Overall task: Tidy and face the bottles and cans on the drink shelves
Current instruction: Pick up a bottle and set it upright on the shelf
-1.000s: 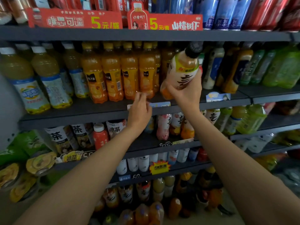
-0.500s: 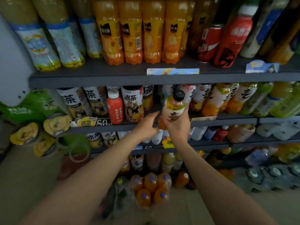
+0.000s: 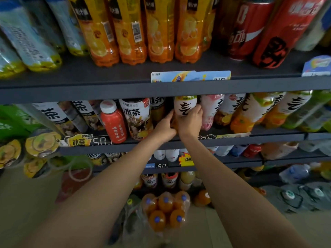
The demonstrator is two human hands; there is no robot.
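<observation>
Bottle (image 3: 184, 106) with a white label and bold black characters stands on a dark grey shop shelf (image 3: 268, 138), among crowded rows of drinks, beside a pink-labelled bottle (image 3: 211, 111). Right hand (image 3: 190, 122) curls around its front. Left hand (image 3: 163, 128) touches its lower left side, fingers loosely bent.

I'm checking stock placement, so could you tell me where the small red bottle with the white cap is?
The red bottle stands on the second visible shelf, left of centre, between two iced tea bottles and left of both hands.
</observation>
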